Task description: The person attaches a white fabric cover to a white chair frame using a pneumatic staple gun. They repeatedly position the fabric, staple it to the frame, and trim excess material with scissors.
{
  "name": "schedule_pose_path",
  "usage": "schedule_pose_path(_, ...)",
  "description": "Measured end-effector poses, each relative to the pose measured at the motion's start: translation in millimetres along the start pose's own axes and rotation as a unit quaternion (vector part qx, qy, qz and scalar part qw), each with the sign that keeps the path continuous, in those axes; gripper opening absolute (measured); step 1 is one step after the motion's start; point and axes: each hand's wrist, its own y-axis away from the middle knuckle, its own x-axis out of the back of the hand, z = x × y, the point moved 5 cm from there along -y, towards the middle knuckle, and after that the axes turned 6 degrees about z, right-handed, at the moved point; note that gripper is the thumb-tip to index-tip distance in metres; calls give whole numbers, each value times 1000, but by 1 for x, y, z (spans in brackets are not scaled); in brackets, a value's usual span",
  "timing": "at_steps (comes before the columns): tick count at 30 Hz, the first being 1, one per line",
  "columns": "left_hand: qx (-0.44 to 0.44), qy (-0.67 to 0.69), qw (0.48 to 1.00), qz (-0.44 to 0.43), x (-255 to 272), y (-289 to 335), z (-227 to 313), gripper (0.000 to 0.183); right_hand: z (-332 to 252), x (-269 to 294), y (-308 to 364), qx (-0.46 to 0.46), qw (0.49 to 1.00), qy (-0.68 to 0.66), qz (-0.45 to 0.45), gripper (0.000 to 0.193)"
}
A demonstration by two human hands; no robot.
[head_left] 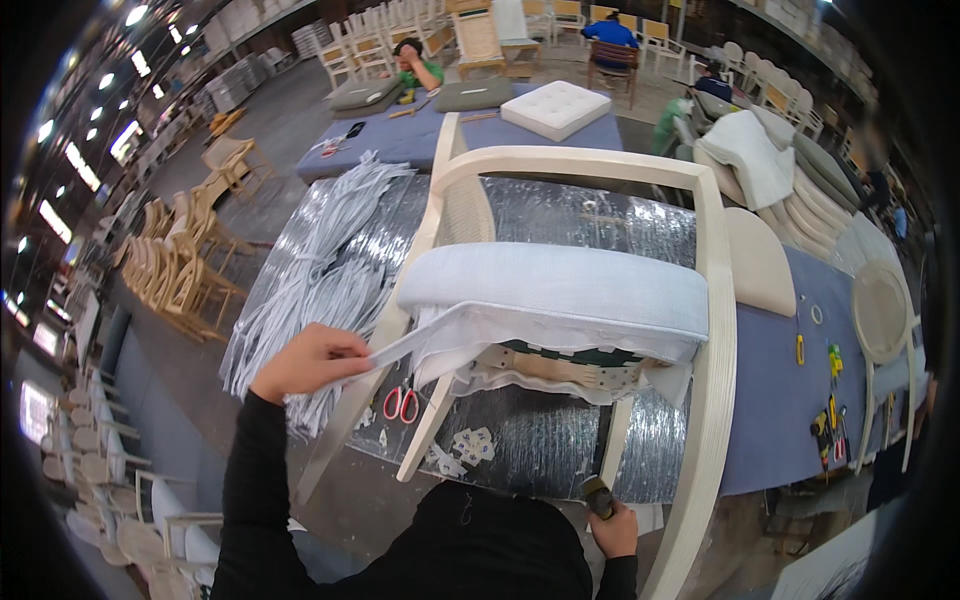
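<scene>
A pale wooden armchair frame lies tipped on the table, its light-grey upholstered seat facing me. My left hand pinches the free end of a light-grey fabric strip and holds it out to the left; the rest runs along the seat's lower edge. Loose white cloth hangs below, and green webbing shows through the gap. At the lower right, my right hand is closed around a dark hand tool with a rounded end; its exact kind is unclear. Red-handled scissors lie under the seat.
Many grey fabric strips heap on the left of the foil-covered table. Paper scraps lie near its front edge. To the right, a blue-covered table bears a yellow cutter and several tools. Other people sit farther back.
</scene>
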Motion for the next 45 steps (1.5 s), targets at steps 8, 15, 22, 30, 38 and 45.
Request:
schedule_pose_path(8, -54, -59, 974, 211, 25, 55, 22, 27, -5, 29, -28, 42, 999, -29, 8, 40)
schedule_pose_path(15, -326, -234, 873, 278, -40, -20, 105, 12, -7, -4, -21, 50, 997, 1, -58, 53)
schedule_pose_path(22, -328, -272, 855, 295, -40, -11, 103, 10, -20, -20, 3, 39, 994, -8, -104, 62)
schedule_pose_path(30, -464, -169, 867, -63, -106, 23, 117, 18, -17, -27, 7, 20, 996, -7, -92, 61)
schedule_pose_path(38, -356, -182, 857, 325, -33, -24, 75, 14, -36, -25, 4, 17, 999, -3, -33, 52)
schedule_pose_path(45, -307, -195, 893, 265, -28, -31, 54, 16, -32, -23, 10, 27, 998, -8, -54, 52)
